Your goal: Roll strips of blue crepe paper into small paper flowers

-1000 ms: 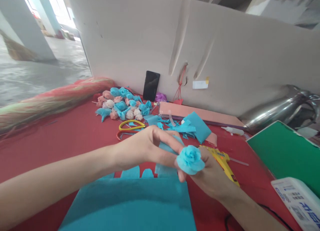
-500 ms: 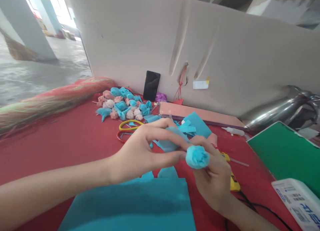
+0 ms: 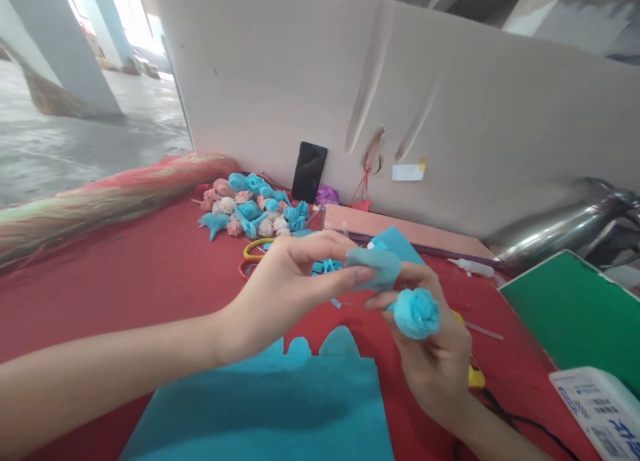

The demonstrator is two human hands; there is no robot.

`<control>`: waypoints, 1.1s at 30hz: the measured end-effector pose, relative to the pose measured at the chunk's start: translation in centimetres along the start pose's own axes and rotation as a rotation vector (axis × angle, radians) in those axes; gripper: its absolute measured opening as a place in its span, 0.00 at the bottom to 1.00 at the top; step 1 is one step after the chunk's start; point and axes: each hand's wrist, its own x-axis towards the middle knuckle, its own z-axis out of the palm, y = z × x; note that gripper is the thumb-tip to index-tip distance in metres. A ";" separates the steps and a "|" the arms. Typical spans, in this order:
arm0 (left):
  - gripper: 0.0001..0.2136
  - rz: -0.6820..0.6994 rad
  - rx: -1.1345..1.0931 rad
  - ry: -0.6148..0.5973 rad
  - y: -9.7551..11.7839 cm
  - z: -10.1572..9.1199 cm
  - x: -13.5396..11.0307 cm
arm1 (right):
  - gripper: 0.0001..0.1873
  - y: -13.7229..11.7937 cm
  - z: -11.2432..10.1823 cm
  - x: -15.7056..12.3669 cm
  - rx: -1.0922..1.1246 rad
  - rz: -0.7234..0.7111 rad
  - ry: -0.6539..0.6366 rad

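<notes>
In the middle of the head view, my left hand (image 3: 283, 291) pinches a pale blue paper petal (image 3: 376, 268) between thumb and forefinger. A blue crepe-paper rose (image 3: 416, 313) sits in my right hand (image 3: 440, 364), its bloom facing me and its stem hidden by the fingers. The petal is just above and left of the bloom, close to the right fingertips; whether those touch it is unclear. Below the hands lies a large blue sheet (image 3: 260, 408), with rounded cut petals (image 3: 340, 342) along its far edge.
Paper roses (image 3: 247, 210) in blue, pink and white are heaped at the back left, near scissors (image 3: 255, 249) and a phone (image 3: 309, 172). To the right are a yellow tool (image 3: 476, 376) with a black cord, a green board (image 3: 575, 314) and a metal kettle (image 3: 555, 221).
My left fingertips have come away from the rose, and the petal they pinch now shows in front of them. The rose has shifted slightly right in my right hand.
</notes>
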 end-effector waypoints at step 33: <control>0.12 -0.055 -0.293 -0.245 -0.9 1.3 -1.2 | 0.19 0.0 0.3 0.3 0.134 -0.066 -0.052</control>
